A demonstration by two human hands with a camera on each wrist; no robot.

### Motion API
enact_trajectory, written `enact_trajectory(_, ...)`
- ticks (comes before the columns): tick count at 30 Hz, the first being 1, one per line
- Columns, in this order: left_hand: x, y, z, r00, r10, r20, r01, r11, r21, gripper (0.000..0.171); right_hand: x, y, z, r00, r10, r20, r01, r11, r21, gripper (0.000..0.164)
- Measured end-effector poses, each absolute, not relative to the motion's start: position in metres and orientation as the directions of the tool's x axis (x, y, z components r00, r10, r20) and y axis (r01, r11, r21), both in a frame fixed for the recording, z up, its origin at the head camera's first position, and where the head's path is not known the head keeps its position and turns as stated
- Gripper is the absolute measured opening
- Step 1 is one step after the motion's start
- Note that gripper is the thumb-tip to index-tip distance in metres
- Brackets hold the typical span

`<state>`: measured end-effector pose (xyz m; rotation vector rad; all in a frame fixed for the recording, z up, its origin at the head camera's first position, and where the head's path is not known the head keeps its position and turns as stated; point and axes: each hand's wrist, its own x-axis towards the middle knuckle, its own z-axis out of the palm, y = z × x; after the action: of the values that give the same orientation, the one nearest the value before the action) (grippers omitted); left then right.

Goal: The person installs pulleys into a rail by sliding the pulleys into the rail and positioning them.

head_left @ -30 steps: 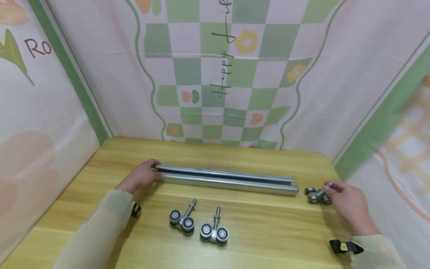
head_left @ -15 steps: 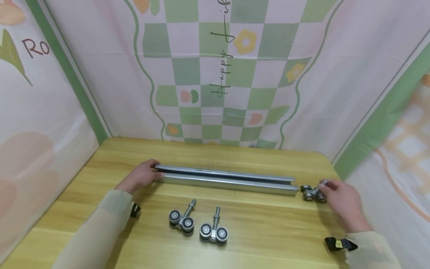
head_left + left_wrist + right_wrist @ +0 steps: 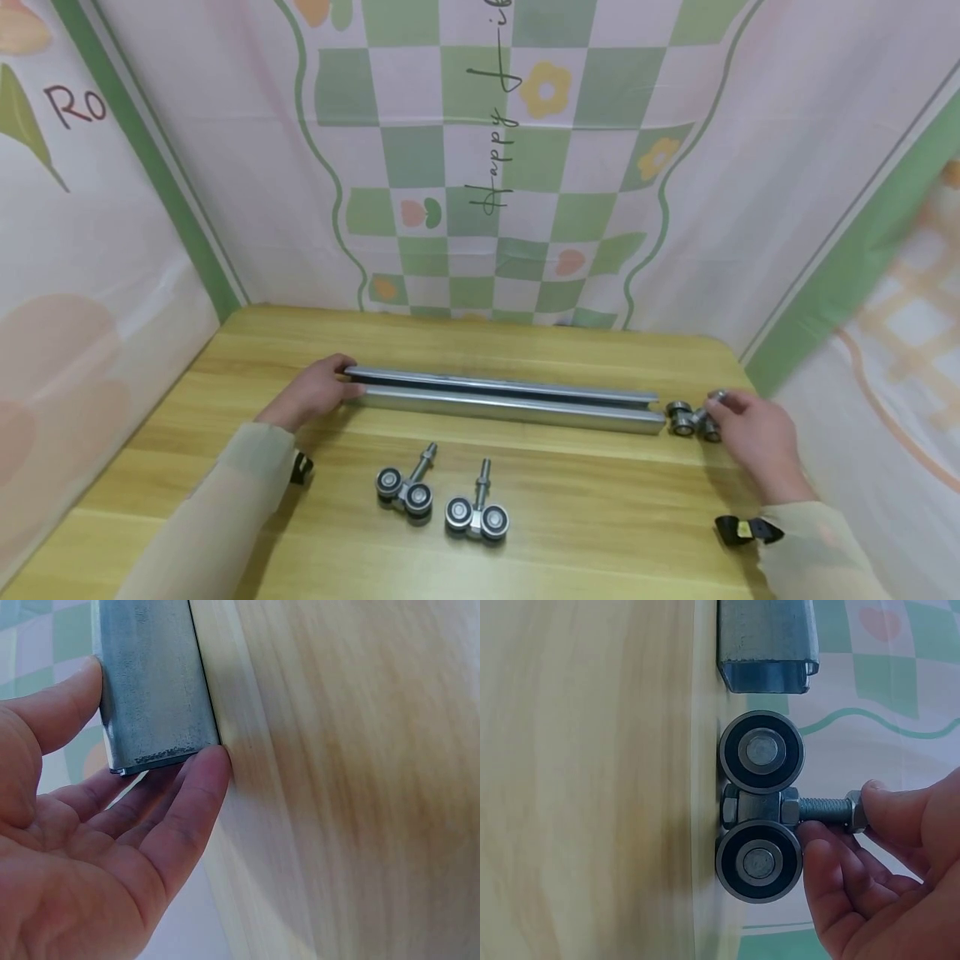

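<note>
A slotted steel track lies across the table, its slot facing up. My left hand grips the track's left end, thumb against one side and fingers bent around the end in the left wrist view. At the other end my right hand pinches the threaded bolt of a roller trolley. The trolley's wheels line up with the track's open end, a short gap between them in the right wrist view. The bolt points up, with a nut at the thumb tip.
Two more roller trolleys, one on the left and one on the right, lie on the wooden table in front of the track. A patterned cloth hangs behind the table's back edge.
My right hand has moved left with the roller trolley, bringing it close to the track's right end. The left hand, the track and the two loose trolleys have stayed put.
</note>
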<state>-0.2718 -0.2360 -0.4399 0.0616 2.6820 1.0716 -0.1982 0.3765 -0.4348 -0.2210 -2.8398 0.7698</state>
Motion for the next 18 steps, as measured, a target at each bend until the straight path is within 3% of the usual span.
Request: enact_trajectory(18, -0.27, -0.234, -0.437, -0.967, 0.126, -0.222, -0.062, 0.728, 0.682, 0.065, -0.207, 0.358, -0.439, -0.966, 0.162, 0.2, 0.04, 0.862, -0.505, 0.033)
